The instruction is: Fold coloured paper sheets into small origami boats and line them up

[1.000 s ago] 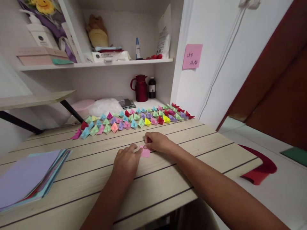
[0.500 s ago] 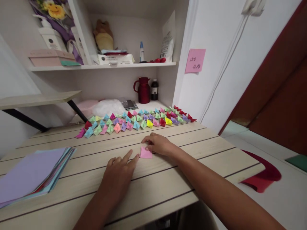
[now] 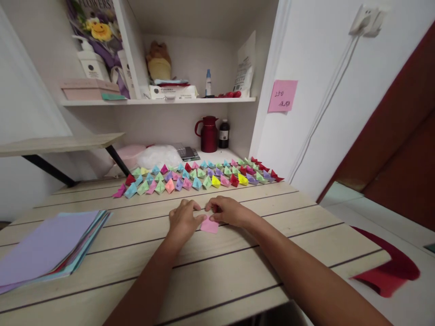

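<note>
A small folded square of pink paper (image 3: 210,226) lies on the striped wooden tabletop between my hands. My left hand (image 3: 184,218) is at its upper left corner, thumb and fingers curled in at the paper's edge. From the upper right, my right hand (image 3: 228,212) grips the same paper, thumb on top and fingers bent behind it. The paper's far edge is partly hidden by my fingertips. Beyond my hands stand several rows of small folded paper boats (image 3: 197,183) in many colours.
A stack of coloured paper sheets (image 3: 50,244) lies on the table at left. Behind the boats are a dark red jug (image 3: 209,136), a dark bottle (image 3: 224,134) and a white plastic bag (image 3: 159,156). A small raised shelf (image 3: 61,144) stands at back left; a red stool (image 3: 390,267) is beyond the right edge.
My left hand has moved up and right from beside the paper to its upper left corner, its fingers curling in. The right hand stays on the paper. The camera view has shifted slightly.
</note>
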A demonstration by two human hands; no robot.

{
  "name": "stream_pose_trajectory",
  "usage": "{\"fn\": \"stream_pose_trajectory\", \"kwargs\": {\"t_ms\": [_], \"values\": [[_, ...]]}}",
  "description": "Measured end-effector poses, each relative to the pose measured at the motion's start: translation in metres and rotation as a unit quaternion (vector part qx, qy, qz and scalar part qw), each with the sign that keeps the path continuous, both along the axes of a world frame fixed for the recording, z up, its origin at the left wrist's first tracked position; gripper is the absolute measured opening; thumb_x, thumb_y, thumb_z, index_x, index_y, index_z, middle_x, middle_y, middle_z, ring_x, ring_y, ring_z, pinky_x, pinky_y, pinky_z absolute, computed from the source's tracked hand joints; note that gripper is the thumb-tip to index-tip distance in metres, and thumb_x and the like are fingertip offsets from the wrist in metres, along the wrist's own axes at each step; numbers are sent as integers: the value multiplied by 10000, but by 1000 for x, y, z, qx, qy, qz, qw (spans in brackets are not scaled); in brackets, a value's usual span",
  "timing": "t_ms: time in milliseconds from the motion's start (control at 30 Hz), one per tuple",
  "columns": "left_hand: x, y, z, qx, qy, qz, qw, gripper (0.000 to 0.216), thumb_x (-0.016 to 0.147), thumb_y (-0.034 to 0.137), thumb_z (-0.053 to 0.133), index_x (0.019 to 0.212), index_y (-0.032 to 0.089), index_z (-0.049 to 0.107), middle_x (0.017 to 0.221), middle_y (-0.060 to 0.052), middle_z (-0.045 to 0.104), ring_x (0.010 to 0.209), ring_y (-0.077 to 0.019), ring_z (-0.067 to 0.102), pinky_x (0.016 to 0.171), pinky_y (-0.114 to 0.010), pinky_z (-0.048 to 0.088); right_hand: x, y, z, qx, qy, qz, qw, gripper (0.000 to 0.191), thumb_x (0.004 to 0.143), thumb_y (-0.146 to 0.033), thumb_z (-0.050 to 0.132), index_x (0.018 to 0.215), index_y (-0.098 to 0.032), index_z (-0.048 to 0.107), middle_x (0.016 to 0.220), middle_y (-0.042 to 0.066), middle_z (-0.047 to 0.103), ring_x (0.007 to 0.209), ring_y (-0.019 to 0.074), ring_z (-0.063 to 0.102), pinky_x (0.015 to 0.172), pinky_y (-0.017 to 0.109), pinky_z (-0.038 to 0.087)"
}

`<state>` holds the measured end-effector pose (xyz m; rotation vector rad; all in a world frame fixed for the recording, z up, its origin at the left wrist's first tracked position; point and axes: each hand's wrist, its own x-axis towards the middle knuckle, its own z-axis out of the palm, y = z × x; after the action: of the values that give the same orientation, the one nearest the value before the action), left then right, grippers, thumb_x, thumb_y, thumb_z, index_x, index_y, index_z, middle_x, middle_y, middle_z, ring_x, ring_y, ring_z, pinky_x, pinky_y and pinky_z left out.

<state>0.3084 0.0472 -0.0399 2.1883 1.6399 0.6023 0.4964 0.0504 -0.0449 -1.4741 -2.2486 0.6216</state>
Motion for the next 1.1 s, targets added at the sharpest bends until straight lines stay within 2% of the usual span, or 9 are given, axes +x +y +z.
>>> {"fn": "stream_pose_trajectory", "kwargs": {"t_ms": [133,367,533,600,733,833,900,1000,1100], "values": [[3,-5,0,-6,-7,-31,999,157,798,379,589,883,268,662,1008,6,655,956,-165,611,893,-312,387,1,2,1,-4,6,2,1000,327,722,-243,716,1043,-221,662,827,-10,593,730,130,533,635,214,361],[4,-7,3,8,41,-45,998,185,715,291,668,878,229,605,999,-20,629,1011,-208,577,880,-333,375,-1,0,6,-1,2,-10,1000,390,698,-252,736,1080,-228,659,838,-2,610,740,140,527,615,217,345],[6,-10,4,5,-3,-51,999,103,710,236,648,758,221,558,937,-1,631,958,-185,589,835,-303,404,-2,-3,10,5,-1,-20,1000,399,671,-265,750,1063,-235,681,878,15,620,767,155,541,619,225,350],[6,-10,2,7,-42,-55,998,81,704,222,640,693,218,560,900,7,636,924,-177,599,817,-297,420,-2,-4,11,-1,24,-19,1000,360,656,-256,757,1012,-235,705,896,19,624,776,156,550,624,224,363],[6,-4,-2,-12,-153,-43,987,91,655,234,666,630,210,582,787,11,644,819,-177,621,750,-284,454,-1,-5,12,-17,90,-26,995,132,633,-183,754,761,-187,721,800,13,639,734,147,561,605,217,378],[7,0,-3,-21,-193,-40,980,100,679,282,654,671,196,604,719,3,641,746,-175,621,688,-275,462,0,-6,16,3,126,-46,991,46,689,-166,709,733,-165,695,761,13,643,710,141,565,606,220,390],[9,0,-3,-33,-258,-34,965,162,687,330,666,726,178,627,702,-3,649,710,-170,616,658,-267,459,0,-7,20,21,155,-45,987,50,758,-174,654,796,-167,687,783,12,648,723,135,575,621,218,408],[9,-1,-3,-67,-406,-10,911,308,632,377,744,818,142,669,735,-23,683,696,-163,614,658,-259,457,-1,-9,27,47,242,-27,969,136,823,-218,612,946,-183,656,876,18,643,765,130,589,667,225,454],[7,0,-3,-89,-503,15,859,402,609,384,787,894,120,687,812,-47,707,741,-161,625,711,-263,468,-3,-11,32,76,381,-42,920,453,771,-288,692,1192,-230,533,1031,41,576,818,143,589,706,268,493]]}}
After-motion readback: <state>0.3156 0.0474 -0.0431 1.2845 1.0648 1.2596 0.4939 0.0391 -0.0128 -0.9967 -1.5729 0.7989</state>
